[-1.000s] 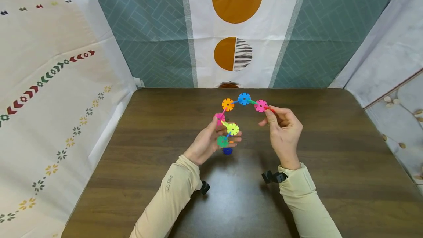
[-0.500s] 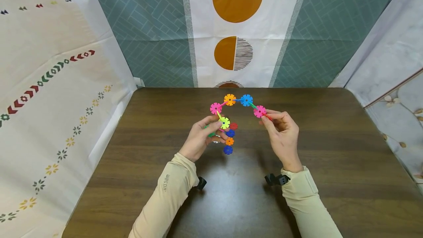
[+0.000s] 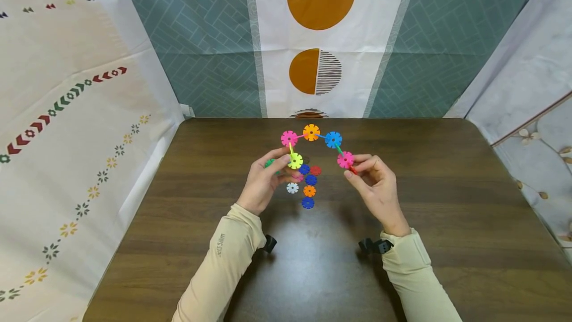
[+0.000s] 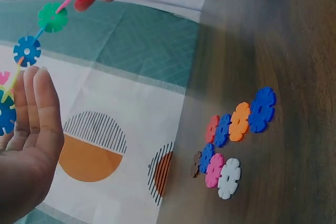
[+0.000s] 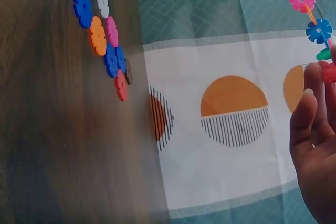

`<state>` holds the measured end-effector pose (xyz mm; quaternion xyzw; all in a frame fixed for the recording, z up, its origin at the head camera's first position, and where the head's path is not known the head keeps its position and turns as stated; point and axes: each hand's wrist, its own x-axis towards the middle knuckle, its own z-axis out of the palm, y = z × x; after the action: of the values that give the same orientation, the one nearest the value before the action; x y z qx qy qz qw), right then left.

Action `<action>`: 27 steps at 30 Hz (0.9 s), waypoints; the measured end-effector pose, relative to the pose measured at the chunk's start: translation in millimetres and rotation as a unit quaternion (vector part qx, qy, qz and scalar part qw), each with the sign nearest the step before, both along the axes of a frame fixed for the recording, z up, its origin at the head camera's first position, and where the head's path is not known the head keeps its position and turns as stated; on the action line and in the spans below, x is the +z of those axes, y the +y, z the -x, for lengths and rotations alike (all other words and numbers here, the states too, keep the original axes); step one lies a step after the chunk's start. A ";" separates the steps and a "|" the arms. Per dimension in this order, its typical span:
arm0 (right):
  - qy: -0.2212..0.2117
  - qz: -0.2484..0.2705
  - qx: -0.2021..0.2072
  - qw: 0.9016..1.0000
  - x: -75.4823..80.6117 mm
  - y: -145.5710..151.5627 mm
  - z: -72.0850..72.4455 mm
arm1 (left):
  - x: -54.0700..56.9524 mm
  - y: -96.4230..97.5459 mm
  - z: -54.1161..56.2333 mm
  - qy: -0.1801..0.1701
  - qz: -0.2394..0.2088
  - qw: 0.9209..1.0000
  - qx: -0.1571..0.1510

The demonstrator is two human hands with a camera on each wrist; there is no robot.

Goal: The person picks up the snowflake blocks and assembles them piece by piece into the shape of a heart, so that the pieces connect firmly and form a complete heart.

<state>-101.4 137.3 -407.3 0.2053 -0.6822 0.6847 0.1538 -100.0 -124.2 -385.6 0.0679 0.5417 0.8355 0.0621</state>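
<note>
Notched plastic snowflake discs, joined edge to edge, form an arched chain (image 3: 311, 132) held above the table. From left to right its discs are green, yellow, pink, orange, blue, pink and red, some linked by discs seen edge-on. My left hand (image 3: 259, 183) holds the left end, its thumb by the yellow disc (image 3: 295, 161); the green disc (image 3: 270, 163) is partly hidden behind that hand. At the other end my right hand (image 3: 379, 190) pinches the red disc (image 3: 352, 169) between thumb and fingers. In the right wrist view a red disc (image 5: 329, 73) shows at the fingertips.
Loose discs lie on the brown wooden table (image 3: 178, 222) beneath the chain, among them a white disc (image 3: 292, 188), an orange disc (image 3: 309, 191), a red disc (image 3: 315, 170) and several blue ones. Patterned cloth (image 3: 214, 53) hangs behind the table's far edge.
My left hand has shifted left and slightly up, its grip moving from the pink disc to near the yellow one. The right hand has come down and left, and the chain bows into a rounder arch.
</note>
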 end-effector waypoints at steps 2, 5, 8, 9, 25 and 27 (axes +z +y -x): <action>-0.005 -0.013 0.012 1.000 -0.7 -0.7 -0.3 | 0.5 -1.4 0.5 0.004 -0.008 1.000 0.002; -0.013 -0.030 0.035 0.999 -1.4 -2.1 -0.9 | 1.5 -3.3 0.9 0.007 -0.028 1.000 0.004; -0.019 -0.039 0.069 0.997 -1.2 -4.6 -2.5 | 3.0 -4.6 2.5 0.006 -0.056 0.998 0.010; -0.022 -0.044 0.080 0.996 -0.5 -5.7 -3.7 | 3.6 -4.9 2.9 0.006 -0.064 0.998 0.015; -0.028 -0.094 0.145 0.985 16.5 -35.0 -24.2 | 3.0 14.3 1.8 0.013 -0.150 0.989 0.006; -0.026 -0.097 0.143 0.985 12.1 -40.2 -24.2 | 2.3 21.5 0.9 0.018 -0.156 0.988 -0.003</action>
<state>-77.2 97.1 -395.2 0.2973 -0.7129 0.6350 0.0159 -100.8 -102.7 -383.3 0.0935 0.4053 0.9083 0.0439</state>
